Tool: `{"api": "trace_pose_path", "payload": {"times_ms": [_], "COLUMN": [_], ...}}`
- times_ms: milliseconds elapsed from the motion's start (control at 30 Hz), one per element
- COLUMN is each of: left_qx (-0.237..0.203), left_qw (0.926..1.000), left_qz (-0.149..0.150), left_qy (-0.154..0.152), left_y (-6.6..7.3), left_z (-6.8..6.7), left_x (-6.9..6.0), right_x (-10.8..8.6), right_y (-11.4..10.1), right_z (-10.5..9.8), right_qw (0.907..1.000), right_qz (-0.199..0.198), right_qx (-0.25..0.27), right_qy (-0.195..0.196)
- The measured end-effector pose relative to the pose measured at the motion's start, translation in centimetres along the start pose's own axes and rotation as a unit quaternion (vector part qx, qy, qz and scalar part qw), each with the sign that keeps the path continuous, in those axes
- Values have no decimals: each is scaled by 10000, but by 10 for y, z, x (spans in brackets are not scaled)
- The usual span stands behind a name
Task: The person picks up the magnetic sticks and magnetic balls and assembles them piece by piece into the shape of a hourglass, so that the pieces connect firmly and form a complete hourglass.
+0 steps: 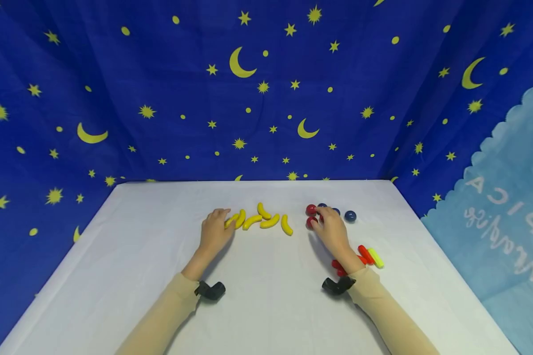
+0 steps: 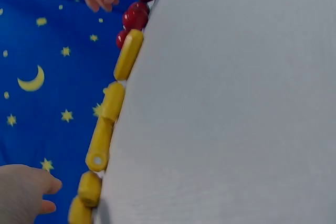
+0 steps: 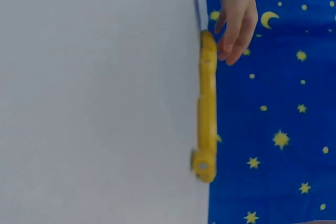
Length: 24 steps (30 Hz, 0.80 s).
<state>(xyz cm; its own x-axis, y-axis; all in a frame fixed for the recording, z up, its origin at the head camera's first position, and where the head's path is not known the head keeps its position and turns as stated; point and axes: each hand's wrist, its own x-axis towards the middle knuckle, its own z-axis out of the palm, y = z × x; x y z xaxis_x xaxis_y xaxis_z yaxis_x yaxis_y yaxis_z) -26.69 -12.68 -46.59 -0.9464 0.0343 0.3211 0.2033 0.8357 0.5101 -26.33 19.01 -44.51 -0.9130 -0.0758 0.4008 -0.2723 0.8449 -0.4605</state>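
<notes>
Several yellow toy bananas (image 1: 270, 221) lie in a loose row at the middle of the table. At their left end is my left hand (image 1: 215, 230), fingers relaxed beside the last bananas; the left wrist view shows this hand (image 2: 26, 192) with thumb and fingers apart. My right hand (image 1: 334, 232) hovers over a group of red balls (image 1: 311, 210) and blue balls (image 1: 350, 216), partly covering them. Whether its fingers touch a ball cannot be told. In the right wrist view the bananas (image 3: 208, 114) line up, with my left hand (image 3: 239, 22) at their far end.
Red pieces (image 1: 365, 254) and a yellow-green piece (image 1: 375, 258) lie by my right forearm, which partly hides them. A white cloth covers the table (image 1: 266, 296). Behind it hangs a blue curtain (image 1: 195, 88) with moons and stars; a light blue cloth (image 1: 511, 207) hangs at the right.
</notes>
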Motion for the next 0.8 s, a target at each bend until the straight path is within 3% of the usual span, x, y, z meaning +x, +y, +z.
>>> {"api": "trace_pose_path", "payload": {"times_ms": [300, 500, 633, 800], "left_qx": [-448, -498, -599, -1483], "left_qw": [9988, 9982, 9970, 9861], "left_qz": [-171, -137, -110, -375], "left_qy": [133, 293, 478, 641], "left_y": [-18, -24, -28, -29], "left_z": [13, 14, 15, 15], "left_x": [1, -2, -2, -3], "right_x": [-2, -1, -1, -2], "right_y": [15, 21, 23, 25], "right_z": [12, 18, 21, 23], "right_qw": [9992, 9980, 9971, 9964], "right_qz": [85, 120, 182, 273], "right_qx": [388, 333, 378, 430], "right_qy": [-66, -531, -639, -676]}}
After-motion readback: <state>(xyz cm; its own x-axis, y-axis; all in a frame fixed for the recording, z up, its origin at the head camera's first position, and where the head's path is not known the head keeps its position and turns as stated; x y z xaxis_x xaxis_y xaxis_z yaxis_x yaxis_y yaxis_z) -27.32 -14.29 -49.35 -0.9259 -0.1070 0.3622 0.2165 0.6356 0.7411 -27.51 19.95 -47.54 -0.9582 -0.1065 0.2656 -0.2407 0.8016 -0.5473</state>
